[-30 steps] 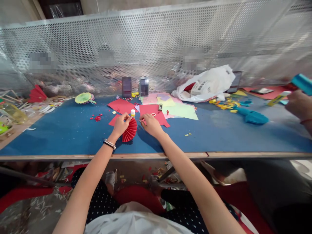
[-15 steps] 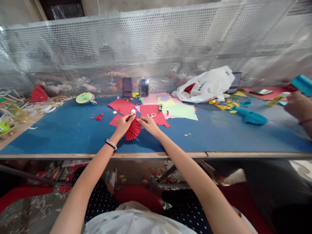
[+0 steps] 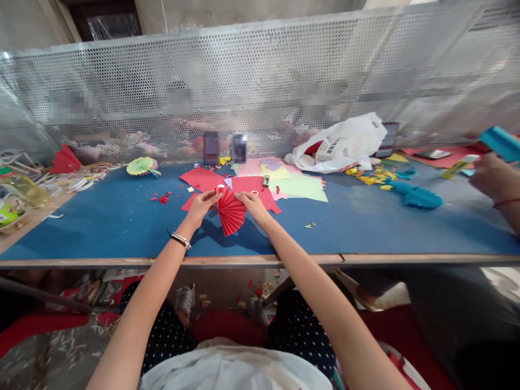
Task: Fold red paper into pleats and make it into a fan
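Observation:
A pleated red paper fan is spread between my two hands, above the front part of the blue table. My left hand pinches its upper left edge, close to a small white object that is mostly hidden behind the fan. At the fan's upper right edge, my right hand is closed on the paper. Red paper sheets lie just beyond my hands. White-handled scissors rest on them, largely covered, beside a small pale-green and black object.
Coloured paper sheets, a white plastic bag and two phones stand or lie toward the perforated metal screen. A yellow-green paper fan lies left. At right, a co-worker's hand holds blue paper near a teal fan.
The red fan has swung to the right and opened wider, with its pleats now facing me. My right hand has shifted slightly right along its edge, and the scissors are more covered.

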`<state>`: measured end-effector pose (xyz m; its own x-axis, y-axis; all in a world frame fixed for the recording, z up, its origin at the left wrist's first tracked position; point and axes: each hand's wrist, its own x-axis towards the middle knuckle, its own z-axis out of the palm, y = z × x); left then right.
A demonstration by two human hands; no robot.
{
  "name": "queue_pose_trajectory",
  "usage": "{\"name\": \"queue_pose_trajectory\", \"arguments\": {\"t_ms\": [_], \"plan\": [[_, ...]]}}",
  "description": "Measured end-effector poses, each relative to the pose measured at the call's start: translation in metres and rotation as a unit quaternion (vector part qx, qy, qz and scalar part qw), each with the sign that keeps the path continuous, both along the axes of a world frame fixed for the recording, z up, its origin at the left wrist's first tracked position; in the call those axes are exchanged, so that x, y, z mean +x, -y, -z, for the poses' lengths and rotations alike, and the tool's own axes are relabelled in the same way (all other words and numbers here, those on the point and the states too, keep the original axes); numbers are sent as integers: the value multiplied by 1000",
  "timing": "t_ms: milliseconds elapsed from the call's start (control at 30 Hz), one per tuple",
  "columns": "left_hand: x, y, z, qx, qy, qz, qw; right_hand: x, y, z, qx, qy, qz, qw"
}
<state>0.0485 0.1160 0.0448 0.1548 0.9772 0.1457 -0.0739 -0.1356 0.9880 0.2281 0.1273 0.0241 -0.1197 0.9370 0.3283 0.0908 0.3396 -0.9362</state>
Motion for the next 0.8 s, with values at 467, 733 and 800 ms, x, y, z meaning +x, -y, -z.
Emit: {"name": "queue_pose_trajectory", "arguments": {"t_ms": [467,733,800], "plan": [[2,-4,9,7,-64,18,998,-4,0,1,29,14,-28,999],[1,2,2,-17,-47,38,998,-3,8,-6,29,-21,-26,999],[1,3,0,-18,-47,46,998,-3,10,-7,22,-29,-27,999]]}}
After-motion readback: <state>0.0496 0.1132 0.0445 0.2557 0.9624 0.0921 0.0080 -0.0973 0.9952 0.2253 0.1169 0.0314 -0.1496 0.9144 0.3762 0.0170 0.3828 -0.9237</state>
